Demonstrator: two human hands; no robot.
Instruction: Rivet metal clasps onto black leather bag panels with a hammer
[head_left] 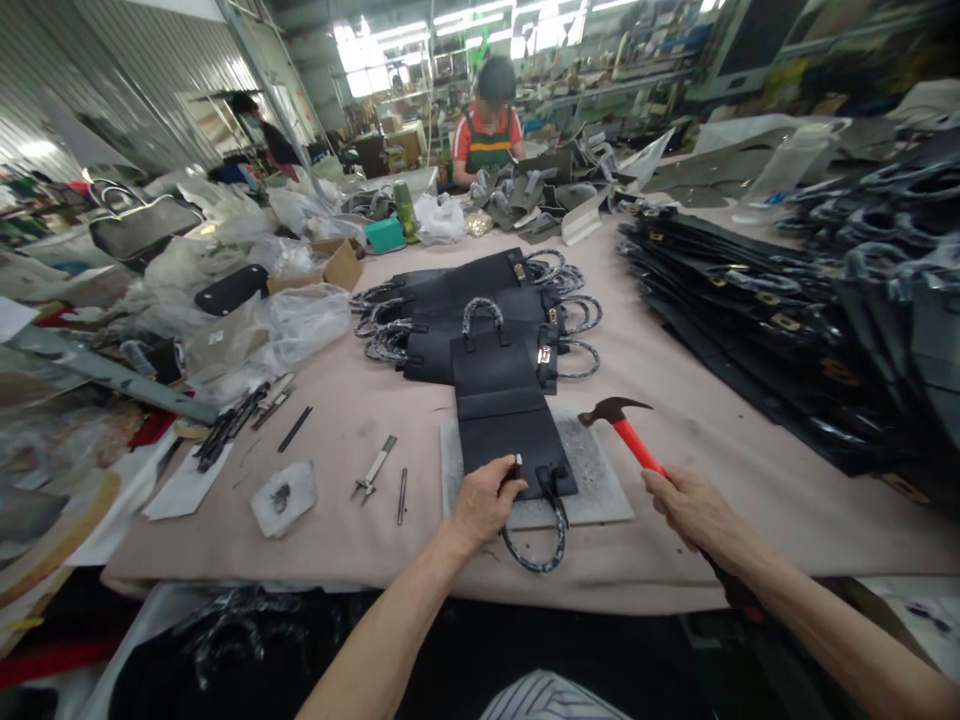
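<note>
My right hand point(694, 510) is closed around the handle of a claw hammer point(637, 440) with a red shaft and dark head. The hammer's head is raised to the right of a black bag panel point(502, 430). My left hand point(484, 498) is closed on a small upright punch-like tool point(516, 463), its bright metal top showing above the fingers. That hand rests at the panel's near left part, beside the base of a plastic-wrapped handle point(551, 565). A pale stone slab point(607, 490) lies beneath the panel. The tool's lower end is hidden.
More black bag panels point(480, 275) overlap behind, and a large stack point(735, 300) stands right. On the left lie a caliper-like tool point(375, 468), a thin metal rod point(403, 495), a dark strip point(295, 428) and a small plastic bag point(283, 497). A co-worker point(487, 130) sits across the table.
</note>
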